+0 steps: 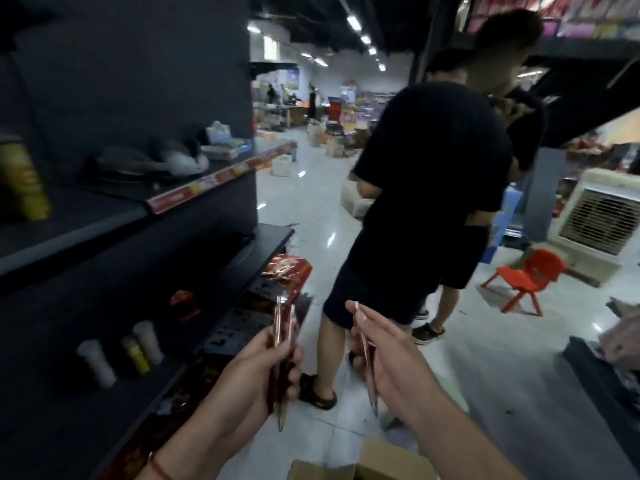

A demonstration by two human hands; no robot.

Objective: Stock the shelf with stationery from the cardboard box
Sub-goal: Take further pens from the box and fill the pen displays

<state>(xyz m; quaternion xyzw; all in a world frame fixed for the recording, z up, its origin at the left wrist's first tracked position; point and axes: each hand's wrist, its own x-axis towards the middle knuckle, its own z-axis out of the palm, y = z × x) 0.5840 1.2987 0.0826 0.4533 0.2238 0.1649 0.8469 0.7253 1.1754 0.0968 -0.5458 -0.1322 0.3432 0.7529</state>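
My left hand (266,368) grips a small bunch of rose-gold pens (284,327), held upright with their tips pointing down. My right hand (388,355) pinches another rose-gold pen (367,362) between thumb and fingers, also roughly upright. Both hands hover over the aisle floor, just right of the dark shelf unit (104,237). The open cardboard box (377,462) shows at the bottom edge, below my hands. The picture is blurred by motion.
Two people in dark clothes (426,188) stand in the aisle right ahead. The lower shelf holds small bottles (117,355) and red packets (287,271). A red child's chair (526,278) and a white air cooler (599,216) stand to the right.
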